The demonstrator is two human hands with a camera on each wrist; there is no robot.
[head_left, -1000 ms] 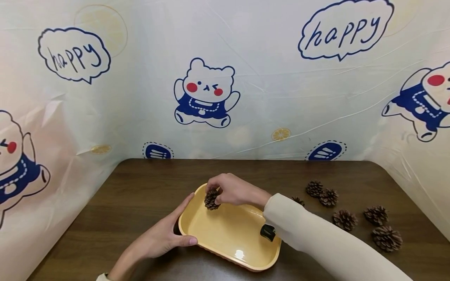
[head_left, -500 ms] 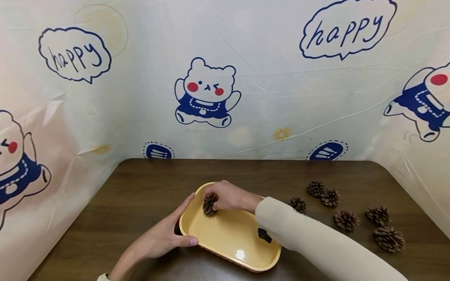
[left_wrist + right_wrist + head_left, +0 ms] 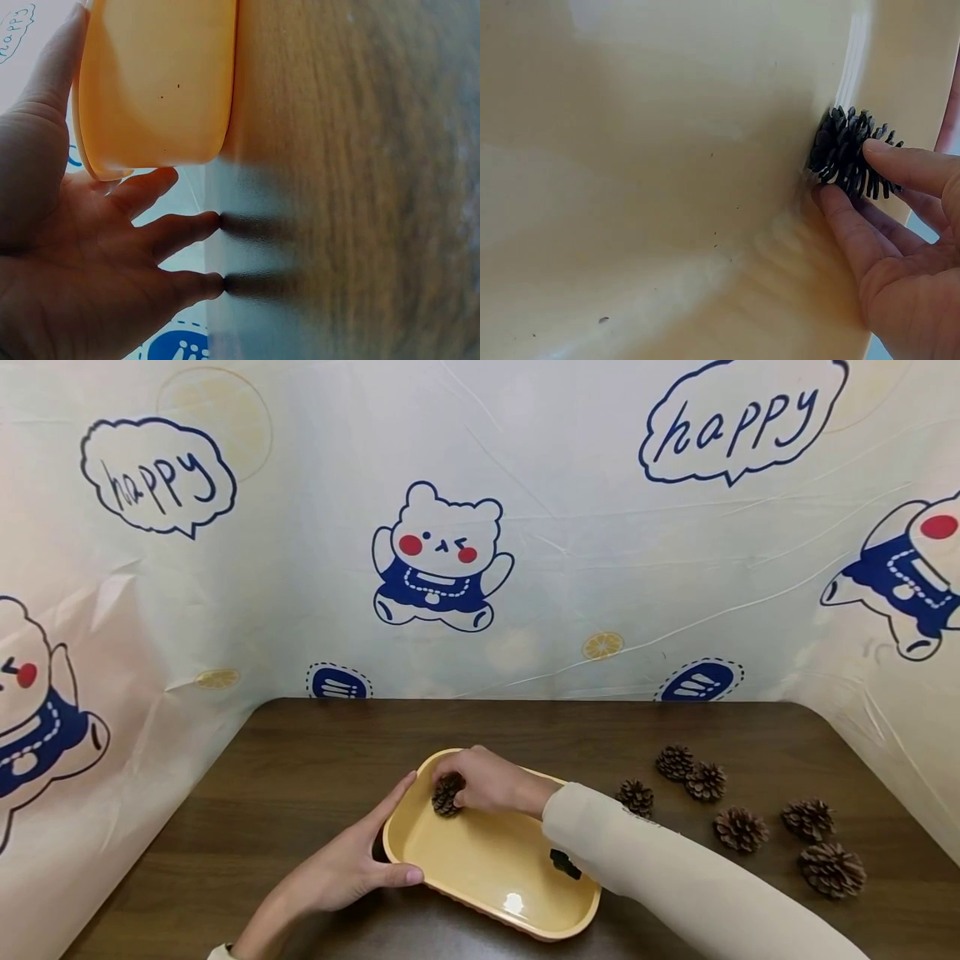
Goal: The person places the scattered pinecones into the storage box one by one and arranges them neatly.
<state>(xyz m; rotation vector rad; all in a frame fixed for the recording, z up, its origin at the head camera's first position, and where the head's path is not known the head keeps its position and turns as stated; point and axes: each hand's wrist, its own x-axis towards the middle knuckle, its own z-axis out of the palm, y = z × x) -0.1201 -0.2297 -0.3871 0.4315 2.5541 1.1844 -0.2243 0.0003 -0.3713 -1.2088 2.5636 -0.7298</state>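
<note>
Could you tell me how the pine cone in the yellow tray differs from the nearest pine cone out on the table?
The pine cone in the tray sits inside the yellow tray, pinched by the right hand; the nearest table cone lies on the bare table, untouched. The left hand steadies the tray. Both are brown, scaly and similar in size.

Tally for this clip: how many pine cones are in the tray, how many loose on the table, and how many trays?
Pine cones in the yellow tray: 1, the held cone in the right hand
Pine cones on the table: 6
Yellow trays: 1, steadied by the left hand
Total: 8 things
</note>
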